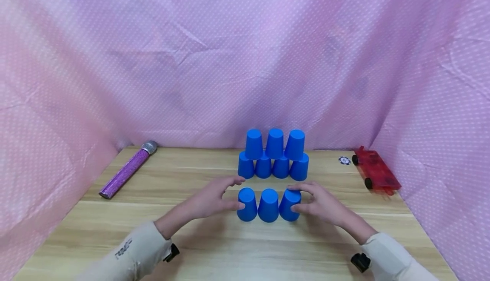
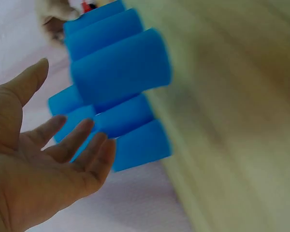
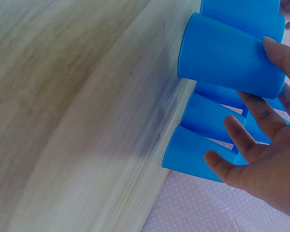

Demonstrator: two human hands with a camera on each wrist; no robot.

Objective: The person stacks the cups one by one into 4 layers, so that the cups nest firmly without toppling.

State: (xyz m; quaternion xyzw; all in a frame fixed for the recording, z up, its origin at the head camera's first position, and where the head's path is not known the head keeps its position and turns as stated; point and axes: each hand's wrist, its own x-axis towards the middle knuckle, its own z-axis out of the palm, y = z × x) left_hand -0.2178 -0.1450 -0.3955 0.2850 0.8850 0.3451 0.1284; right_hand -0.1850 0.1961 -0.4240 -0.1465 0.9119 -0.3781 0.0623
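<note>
Three upside-down blue cups stand in a front row: a left cup [image 1: 247, 205], a middle cup [image 1: 268, 205] and a right cup [image 1: 289, 205]. My right hand [image 1: 320, 203] pinches the right cup near its upper end, thumb on the near side and index finger on the far side; its other fingers are spread, as the right wrist view shows. My left hand [image 1: 216, 198] is beside the left cup with thumb and fingers apart, holding nothing. Behind, several upside-down cups form a bottom row [image 1: 246, 166], with three more upside-down cups [image 1: 275, 144] stacked on them.
On the left of the wooden table [image 1: 183, 166] lies a purple glittery microphone [image 1: 128, 170]. At the right edge is a red toy car [image 1: 377, 170] with black wheels, and beside it a poker chip [image 1: 344, 160]. Pink dotted cloth [image 1: 191, 59] hangs behind and at both sides.
</note>
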